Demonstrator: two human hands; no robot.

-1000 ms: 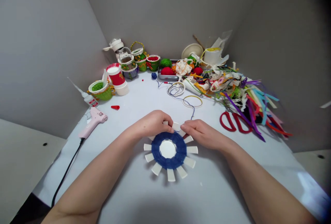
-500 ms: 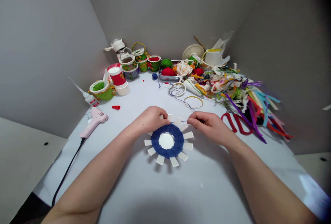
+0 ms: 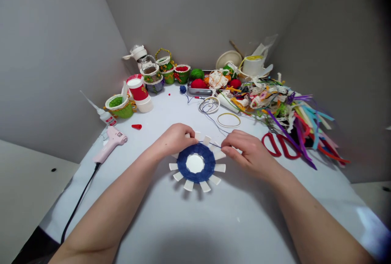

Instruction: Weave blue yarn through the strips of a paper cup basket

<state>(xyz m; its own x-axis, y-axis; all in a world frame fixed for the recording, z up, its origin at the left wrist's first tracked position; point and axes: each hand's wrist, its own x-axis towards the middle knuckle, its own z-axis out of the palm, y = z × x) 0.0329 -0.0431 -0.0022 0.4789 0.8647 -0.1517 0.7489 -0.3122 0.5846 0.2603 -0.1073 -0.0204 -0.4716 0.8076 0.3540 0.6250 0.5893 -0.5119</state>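
My left hand (image 3: 181,138) pinches the upper left rim of a white paper cup (image 3: 188,185) cut into strips that fan out like petals. Dark blue yarn (image 3: 209,165) is woven in a wide ring around its round white base. My right hand (image 3: 244,147), fingers pinched together, holds the yarn's free strand at the upper right of the cup. The strand stretches between the two hands across the upper strips. From the right hand it trails back over the table to a small blue yarn ball (image 3: 183,89).
At left lie a pink glue gun (image 3: 112,142), a glue bottle (image 3: 106,116) and a red cap (image 3: 137,127). Small decorated baskets (image 3: 152,79) stand behind. Red scissors (image 3: 281,146) and a heap of ribbons (image 3: 305,121) lie right; a metal tray (image 3: 200,92) holds yarn balls.
My right hand has moved slightly down and right, and the strand now runs taut across the upper strips. The cup has tilted and shifted slightly up and left with my left hand.
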